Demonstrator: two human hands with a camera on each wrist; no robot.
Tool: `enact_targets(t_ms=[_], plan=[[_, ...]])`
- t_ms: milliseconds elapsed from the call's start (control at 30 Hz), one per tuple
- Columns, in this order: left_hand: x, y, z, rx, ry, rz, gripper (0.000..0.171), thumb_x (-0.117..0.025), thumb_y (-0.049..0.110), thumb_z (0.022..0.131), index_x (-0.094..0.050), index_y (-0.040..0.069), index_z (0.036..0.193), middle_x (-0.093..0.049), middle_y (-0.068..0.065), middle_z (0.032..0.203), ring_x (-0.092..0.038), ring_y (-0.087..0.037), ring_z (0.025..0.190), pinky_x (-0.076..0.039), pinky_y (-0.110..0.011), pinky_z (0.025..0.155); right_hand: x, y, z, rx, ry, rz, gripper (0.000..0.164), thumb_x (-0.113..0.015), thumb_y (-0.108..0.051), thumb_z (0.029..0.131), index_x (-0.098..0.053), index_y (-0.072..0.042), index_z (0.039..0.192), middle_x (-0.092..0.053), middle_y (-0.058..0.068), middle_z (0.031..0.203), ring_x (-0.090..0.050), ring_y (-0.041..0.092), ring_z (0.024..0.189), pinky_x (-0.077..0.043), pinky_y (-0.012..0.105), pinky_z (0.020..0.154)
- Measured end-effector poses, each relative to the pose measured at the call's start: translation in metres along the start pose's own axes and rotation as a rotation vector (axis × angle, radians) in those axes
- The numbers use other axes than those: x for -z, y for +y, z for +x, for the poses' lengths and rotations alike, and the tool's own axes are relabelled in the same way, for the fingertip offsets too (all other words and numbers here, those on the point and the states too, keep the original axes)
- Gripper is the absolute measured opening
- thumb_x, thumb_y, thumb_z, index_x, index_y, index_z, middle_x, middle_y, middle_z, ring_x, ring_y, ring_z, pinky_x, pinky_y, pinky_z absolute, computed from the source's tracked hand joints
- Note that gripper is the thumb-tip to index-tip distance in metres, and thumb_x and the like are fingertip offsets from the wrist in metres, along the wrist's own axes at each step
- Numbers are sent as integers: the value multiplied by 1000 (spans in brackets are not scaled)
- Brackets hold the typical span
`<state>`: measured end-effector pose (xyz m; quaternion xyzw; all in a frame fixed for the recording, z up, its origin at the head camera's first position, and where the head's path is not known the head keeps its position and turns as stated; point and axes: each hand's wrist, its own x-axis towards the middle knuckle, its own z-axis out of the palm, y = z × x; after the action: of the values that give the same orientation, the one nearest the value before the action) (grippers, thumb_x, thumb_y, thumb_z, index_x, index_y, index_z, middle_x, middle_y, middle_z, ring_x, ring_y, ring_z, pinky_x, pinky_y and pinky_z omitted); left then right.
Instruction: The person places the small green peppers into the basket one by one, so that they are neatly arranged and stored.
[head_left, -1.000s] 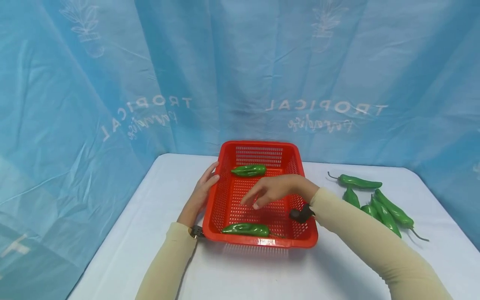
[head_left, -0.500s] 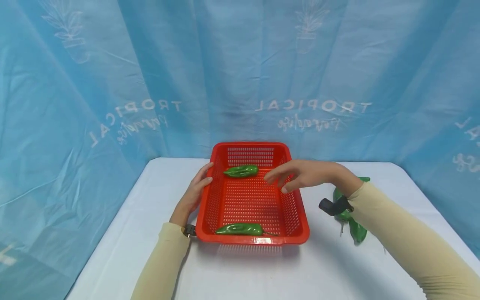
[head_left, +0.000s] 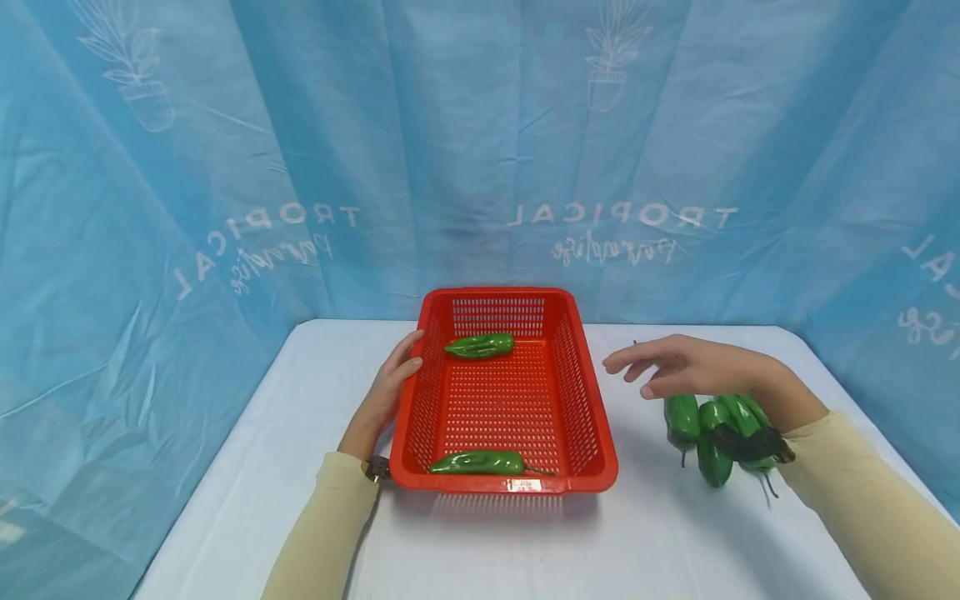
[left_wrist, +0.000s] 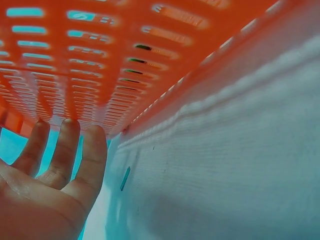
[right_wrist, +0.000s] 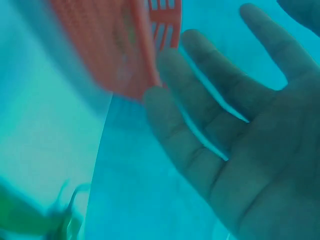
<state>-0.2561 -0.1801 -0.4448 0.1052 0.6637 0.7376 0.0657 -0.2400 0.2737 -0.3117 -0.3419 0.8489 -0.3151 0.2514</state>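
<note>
A red plastic basket with slotted walls stands on the white table. Two glossy green chili peppers lie in it: one pepper towards the back, another pepper along the front wall. My left hand rests at the basket's left side; in the left wrist view its fairly straight fingers touch the slotted outer wall. To the right of the basket, my right hand hovers with loosely bent fingers and holds nothing. Under and in front of it lie several green peppers, partly hidden by the hand and wrist.
The white tablecloth spreads around the basket. Blue printed curtains hang behind the table and along both sides. A dark wrist camera on the right wrist overlaps the loose peppers in the head view.
My right hand has moved right, from above the basket to over the loose peppers. The left hand stays at the basket's side. The head view has shifted slightly to the right.
</note>
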Motion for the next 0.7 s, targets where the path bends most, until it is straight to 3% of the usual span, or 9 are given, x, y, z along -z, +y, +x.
enact_targets(t_ms=[167,300,500,700], plan=[[-1,-3,1,-6,-13,-21,55,-42,22,103,-27,25,155,-35,-15,157,-61,-29,120,-60,-38,89,-1,36,-43,-9,55,23,47,-59,-19,99,-50,-21,144,-57,-10,138,-57,-4,117,-57,26,87],[-1,-6,1,-9,-16,-28,55,-41,21,103,-26,24,156,-33,-17,157,-63,-25,116,-61,-35,88,-6,65,-73,4,90,48,48,-55,-13,100,-46,-13,148,-54,-26,137,-56,-8,119,-57,23,85],[0,-6,0,-7,-14,-37,55,-42,23,103,-25,25,156,-32,-15,157,-60,-28,121,-60,-36,90,-15,94,-105,-67,153,56,51,-52,-10,101,-40,-11,151,-50,-32,139,-55,-11,119,-54,20,81],[1,-5,2,-9,-14,-57,54,-40,21,104,-24,24,156,-32,-15,157,-61,-25,120,-60,-34,89,-24,111,-113,-69,182,114,54,-50,-7,101,-34,-5,153,-51,-26,142,-56,-8,120,-55,22,84]])
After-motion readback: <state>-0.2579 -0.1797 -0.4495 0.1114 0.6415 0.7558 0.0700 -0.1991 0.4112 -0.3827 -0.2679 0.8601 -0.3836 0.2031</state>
